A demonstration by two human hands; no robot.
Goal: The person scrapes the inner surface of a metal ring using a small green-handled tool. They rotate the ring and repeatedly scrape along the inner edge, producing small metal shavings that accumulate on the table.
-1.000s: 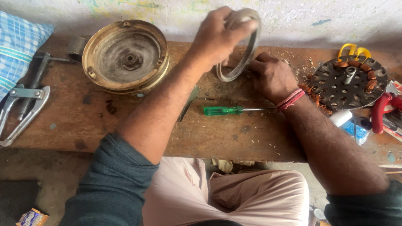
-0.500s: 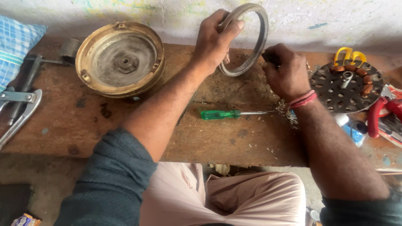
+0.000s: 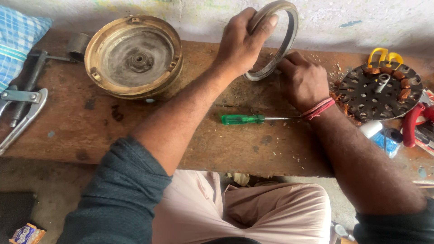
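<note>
Ring: I see the metal ring (image 3: 276, 38) stood on edge, tilted, above the surface's (image 3: 135, 135) far side
Left hand: my left hand (image 3: 242, 43) clasps its upper rim
Right hand: right hand (image 3: 304, 81) clenched at its lower edge; possibly pinching something, view unclear
Advice: I'd keep the ring steady, pressure even
Nearby: green screwdriver (image 3: 251, 119) just beside the wrist; brass housing (image 3: 133, 56) well apart, left

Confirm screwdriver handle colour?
Translucent green handle on the screwdriver, lying on the wooden bench; head view, the only one.
</note>
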